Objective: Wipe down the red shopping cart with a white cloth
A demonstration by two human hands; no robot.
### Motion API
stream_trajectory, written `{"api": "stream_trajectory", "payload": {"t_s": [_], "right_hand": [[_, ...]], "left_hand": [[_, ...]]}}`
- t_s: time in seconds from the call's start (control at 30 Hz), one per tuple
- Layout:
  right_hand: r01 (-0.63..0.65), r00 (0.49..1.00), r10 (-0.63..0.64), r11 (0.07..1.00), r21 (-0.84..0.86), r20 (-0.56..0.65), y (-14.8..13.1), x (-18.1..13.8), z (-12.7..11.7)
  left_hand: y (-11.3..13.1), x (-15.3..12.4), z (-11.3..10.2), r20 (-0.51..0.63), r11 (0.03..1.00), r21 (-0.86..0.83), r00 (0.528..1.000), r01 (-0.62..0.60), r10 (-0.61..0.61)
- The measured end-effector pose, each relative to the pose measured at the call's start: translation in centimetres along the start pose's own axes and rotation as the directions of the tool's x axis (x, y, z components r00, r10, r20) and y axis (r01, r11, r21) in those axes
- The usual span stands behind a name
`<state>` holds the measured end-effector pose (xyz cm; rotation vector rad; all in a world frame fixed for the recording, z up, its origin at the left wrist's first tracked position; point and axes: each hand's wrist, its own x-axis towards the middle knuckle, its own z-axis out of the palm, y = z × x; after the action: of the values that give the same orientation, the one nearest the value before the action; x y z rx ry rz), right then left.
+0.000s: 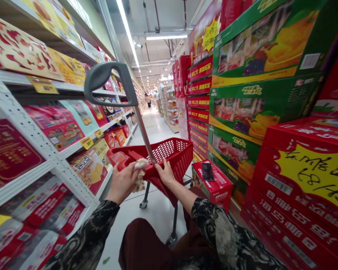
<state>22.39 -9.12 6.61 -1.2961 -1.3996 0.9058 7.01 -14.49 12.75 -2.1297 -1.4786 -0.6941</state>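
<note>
A red rolling shopping basket is standing at twelve o'clock. The left hand, at eleven o'clock, is holding a bunched-up pale cloth in bent fingers, by the basket's edge. The right hand is curling around the near edge, beside the metal pole. Green fruit-picture boxes (a tall stack!) are standing at two o'clock.

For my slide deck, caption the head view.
Left hand holds cloth, right hand at the handle's base on a red basket trolley.
</note>
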Motion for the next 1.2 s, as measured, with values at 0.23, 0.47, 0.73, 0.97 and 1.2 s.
{"api": "stream_trajectory", "payload": {"t_s": [0.23, 0.47, 0.73, 0.97, 1.2], "right_hand": [[-0.016, 0.998, 0.014, 1.000, 0.021, 0.065, 0.8, -0.1, -0.6], [0.047, 0.997, -0.053, 0.994, 0.103, 0.063, 2.5, 2.3, -1.1], [0.514, 0.821, -0.508, 0.856, -0.051, -0.260, -0.3, -0.2, -1.9], [0.726, 0.687, -0.714, 0.668, -0.160, 0.138, -3.1, -2.7, -0.8], [0.712, 0.694, -0.711, 0.652, -0.260, 0.117, -1.7, -1.7, -2.7]], "left_hand": [[0.3, -0.7, 0.9, -0.106, 1.000, -0.029, 0.994, -0.004, 0.001], [2.5, -0.2, 0.8, -0.162, 0.990, -0.048, 0.979, -0.135, 0.126], [-3.5, -2.1, 0.6, -0.192, 0.988, 0.000, 0.970, -0.153, 0.150], [-4.3, -2.9, 1.0, -0.175, 0.998, 0.035, 0.982, -0.059, 0.065], [-4.9, -2.1, 0.8, -0.136, 0.994, 0.045, 0.985, -0.104, 0.109]]}}
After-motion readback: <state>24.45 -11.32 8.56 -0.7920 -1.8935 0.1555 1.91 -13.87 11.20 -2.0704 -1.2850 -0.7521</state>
